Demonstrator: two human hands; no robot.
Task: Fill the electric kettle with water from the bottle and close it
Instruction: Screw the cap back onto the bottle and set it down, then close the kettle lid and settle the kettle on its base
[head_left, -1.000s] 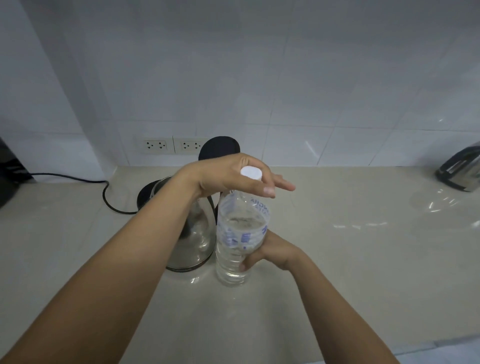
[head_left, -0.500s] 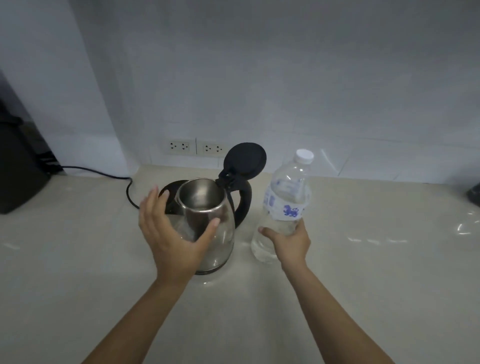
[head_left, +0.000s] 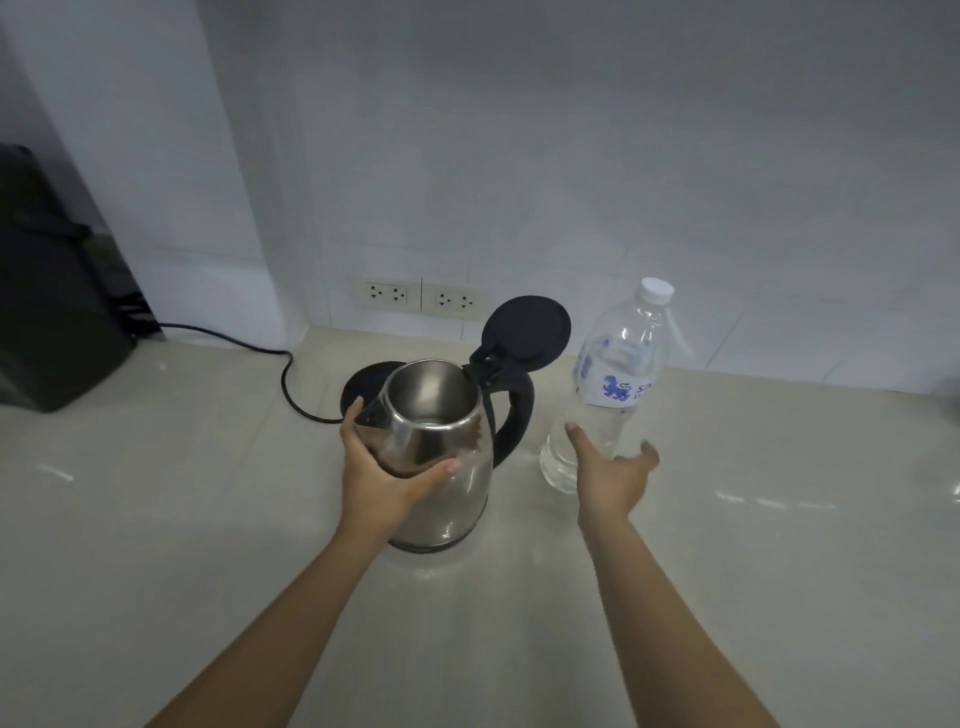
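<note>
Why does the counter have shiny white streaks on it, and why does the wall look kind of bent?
In the head view, the streaks are glare: the glossy counter mirrors light, as does the steel kettle under the left hand. The wide-angle lens makes the wall edges lean. The bottle by the right hand looks slightly soft.

The left hand (head_left: 382, 480) wraps the spout side of a shiny steel electric kettle (head_left: 441, 462), whose round black lid (head_left: 527, 332) stands open. The right hand (head_left: 610, 478), fingers spread, cups the base of a clear plastic water bottle (head_left: 613, 384) with a white cap (head_left: 656, 290), upright on the pale tabletop (head_left: 208, 519).
</note>
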